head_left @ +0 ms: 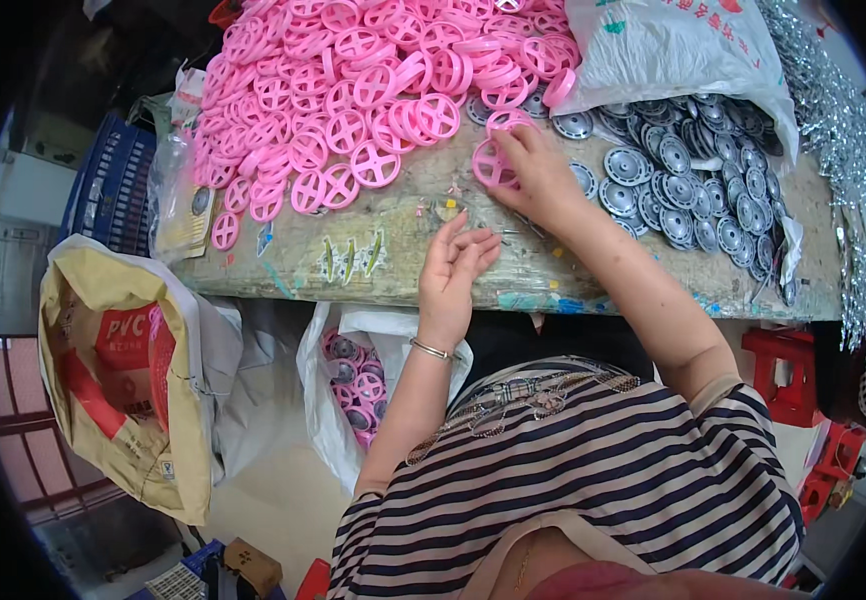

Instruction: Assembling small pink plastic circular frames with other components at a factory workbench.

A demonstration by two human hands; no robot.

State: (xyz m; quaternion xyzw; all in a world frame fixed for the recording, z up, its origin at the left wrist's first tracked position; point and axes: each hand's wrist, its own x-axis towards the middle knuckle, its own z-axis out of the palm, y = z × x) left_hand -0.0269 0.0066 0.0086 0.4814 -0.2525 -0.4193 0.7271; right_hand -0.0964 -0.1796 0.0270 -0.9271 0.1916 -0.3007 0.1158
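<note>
My right hand (541, 178) reaches over the worktable, its fingertips closed on the edge of a pink plastic spoked wheel (484, 163). Another pink ring lies just behind those fingers. Nearer the table's front edge, my left hand (460, 258) is turned palm inward, its fingers apart and loosely bent, with nothing visible in it. A large heap of pink spoked wheels (308, 100) covers the back and left of the table. Right of my right hand, grey round discs (628, 167) lie in a loose pile, some spilling from a white plastic bag (673, 55).
Below the table edge hangs a white bag (318, 365) holding pink wheels with grey centres. A tan sack (118, 375) stands open at left, near blue crates (108, 190). Silver tinsel (823, 110) drapes the table's right end. A red stool (783, 375) is at right.
</note>
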